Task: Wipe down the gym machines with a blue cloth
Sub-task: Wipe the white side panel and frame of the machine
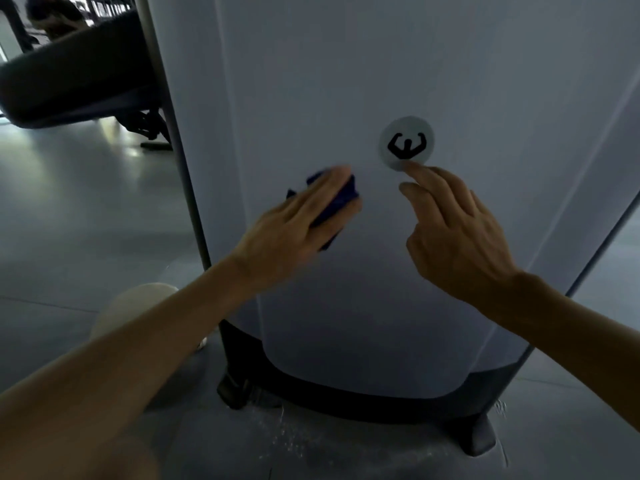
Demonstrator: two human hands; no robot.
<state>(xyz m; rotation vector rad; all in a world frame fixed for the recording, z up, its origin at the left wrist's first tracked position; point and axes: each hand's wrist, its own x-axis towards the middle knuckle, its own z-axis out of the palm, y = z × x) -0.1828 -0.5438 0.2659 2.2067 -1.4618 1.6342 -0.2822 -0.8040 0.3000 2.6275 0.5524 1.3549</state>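
Note:
A gym machine's pale grey shroud panel (346, 81) fills the middle of the head view. My left hand (291, 223) presses a dark blue cloth (341, 202) flat against the panel with straight fingers; most of the cloth is hidden under the hand. My right hand (453, 226) is beside it, fingers extended, with fingertips touching the panel just under a round white logo sticker (407, 143) bearing a black emblem.
The machine stands on a black base with feet (474, 438) on a grey floor (69, 220). A dark padded seat of another machine (76, 81) is at upper left, with a person (52, 15) behind it. My knee (138, 310) shows at lower left.

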